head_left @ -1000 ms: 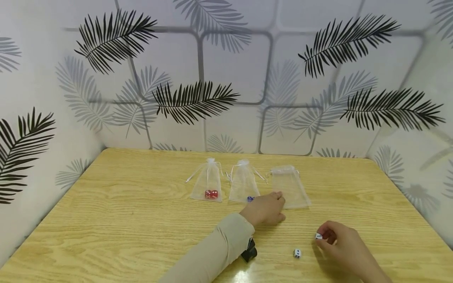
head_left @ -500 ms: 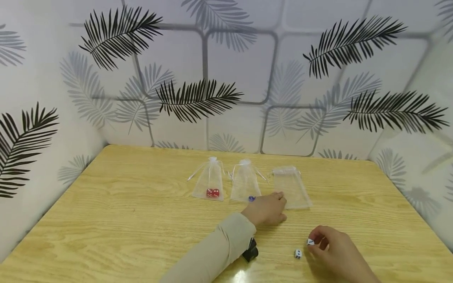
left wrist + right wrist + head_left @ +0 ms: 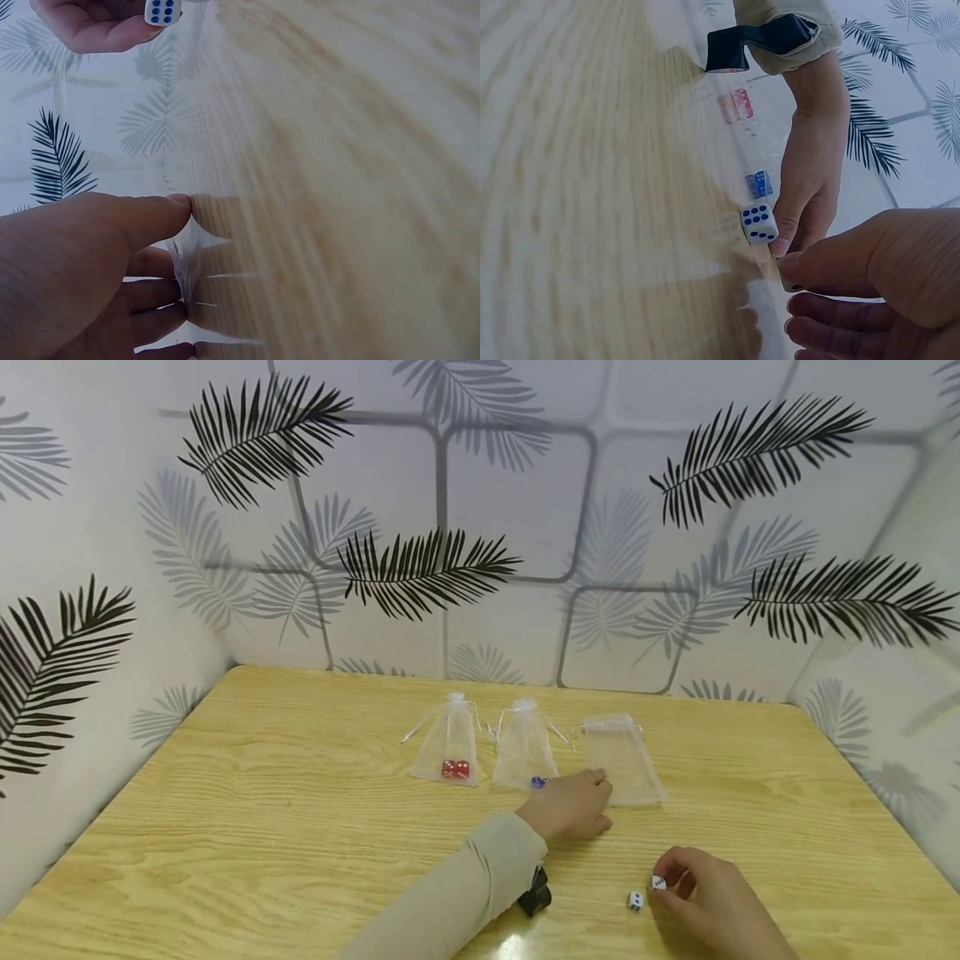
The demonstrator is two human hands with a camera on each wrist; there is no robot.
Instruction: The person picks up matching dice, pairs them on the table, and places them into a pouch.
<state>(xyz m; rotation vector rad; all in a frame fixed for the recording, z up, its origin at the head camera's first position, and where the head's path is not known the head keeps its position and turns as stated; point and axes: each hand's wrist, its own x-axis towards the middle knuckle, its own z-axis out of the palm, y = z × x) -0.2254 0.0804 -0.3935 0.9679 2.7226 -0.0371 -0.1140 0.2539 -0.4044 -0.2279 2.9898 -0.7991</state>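
Note:
My right hand (image 3: 705,897) pinches a white die (image 3: 657,882) between thumb and fingers, low over the table. Just left of it a second white die (image 3: 635,902) with blue pips sits on the wood, close but apart; the right wrist view shows this loose die (image 3: 759,223) larger. My left hand (image 3: 572,806) rests with its fingertips down at the near left edge of a sheer white drawstring bag (image 3: 626,768), which lies flat. In the left wrist view the fingers (image 3: 154,296) are extended against the surface. Their exact contact with the bag is unclear.
Left of that bag lies a sheer bag (image 3: 523,743) with blue dice (image 3: 537,782), partly behind my left hand. Further left, another bag (image 3: 442,739) holds two red dice (image 3: 455,769). A black wrist device (image 3: 536,893) sits under the left cuff. A leaf-patterned backdrop (image 3: 517,527) borders the table.
My right hand has moved left and nearer to me with its die, coming beside the loose die. The left hand stays in place; the whole view has shifted slightly.

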